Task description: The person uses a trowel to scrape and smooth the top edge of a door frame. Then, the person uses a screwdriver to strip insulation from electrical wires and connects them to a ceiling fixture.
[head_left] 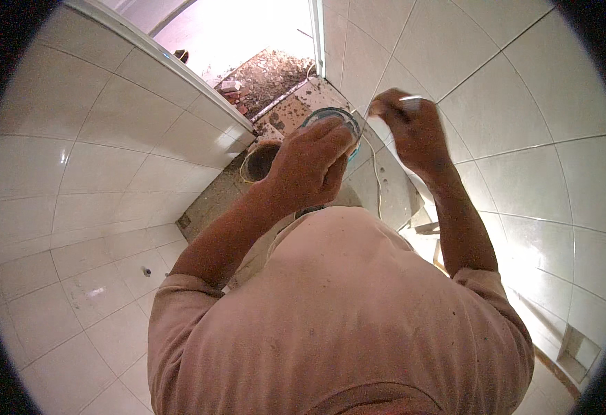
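Observation:
My left hand point(310, 162) is in front of me with its fingers bent together over a round container with a blue-green rim point(330, 111). It covers most of the container, and whatever lies under the fingers is hidden. To the right, my right hand point(413, 135) is raised by the tiled wall, its fingers closed around a slim tool. A thin edge of the tool point(366, 123) points down toward the container, and a pale, shiny bit shows above the knuckles. Its exact kind cannot be made out.
A dark-mouthed bucket point(260, 162) stands on the floor left of my left hand. Pale tiled walls point(510, 90) rise close on both sides. Rubble and bricks point(237, 93) lie past the doorway. A white cable point(379, 180) runs down along the right side.

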Demonstrator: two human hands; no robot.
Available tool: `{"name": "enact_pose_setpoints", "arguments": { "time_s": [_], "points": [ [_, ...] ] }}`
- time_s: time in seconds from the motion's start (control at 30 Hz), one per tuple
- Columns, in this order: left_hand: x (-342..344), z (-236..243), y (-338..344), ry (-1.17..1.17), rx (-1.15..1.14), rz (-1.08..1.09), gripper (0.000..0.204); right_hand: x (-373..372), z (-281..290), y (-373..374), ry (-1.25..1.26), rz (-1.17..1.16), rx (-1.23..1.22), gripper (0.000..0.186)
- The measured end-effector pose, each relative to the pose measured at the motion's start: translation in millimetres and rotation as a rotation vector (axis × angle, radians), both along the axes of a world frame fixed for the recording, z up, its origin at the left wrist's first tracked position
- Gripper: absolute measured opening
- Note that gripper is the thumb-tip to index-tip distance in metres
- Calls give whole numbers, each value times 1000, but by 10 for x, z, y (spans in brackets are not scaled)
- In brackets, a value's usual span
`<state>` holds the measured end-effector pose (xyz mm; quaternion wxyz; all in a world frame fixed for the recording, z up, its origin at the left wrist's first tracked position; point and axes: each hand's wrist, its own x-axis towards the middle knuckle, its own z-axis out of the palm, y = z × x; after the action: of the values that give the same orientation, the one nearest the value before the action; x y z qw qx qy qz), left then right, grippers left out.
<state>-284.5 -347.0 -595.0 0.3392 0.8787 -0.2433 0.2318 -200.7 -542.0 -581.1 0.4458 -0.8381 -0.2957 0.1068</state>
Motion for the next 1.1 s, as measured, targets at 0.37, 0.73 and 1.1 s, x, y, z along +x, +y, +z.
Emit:
{"name": "enact_pose_setpoints", "arguments": {
  "time_s": [0.37, 0.73, 1.1],
  "points": [
    [286, 7, 52, 60, -123, -2, 5, -218, -95, -51, 71, 120, 163, 19],
    [169, 128, -36, 0, -90, -98, 6, 119, -88, -31, -35, -42, -9, 15],
    [250, 16, 92, 104, -119, 2, 8, -242, 58, 38, -106, 169, 252, 18]
  ]
}}
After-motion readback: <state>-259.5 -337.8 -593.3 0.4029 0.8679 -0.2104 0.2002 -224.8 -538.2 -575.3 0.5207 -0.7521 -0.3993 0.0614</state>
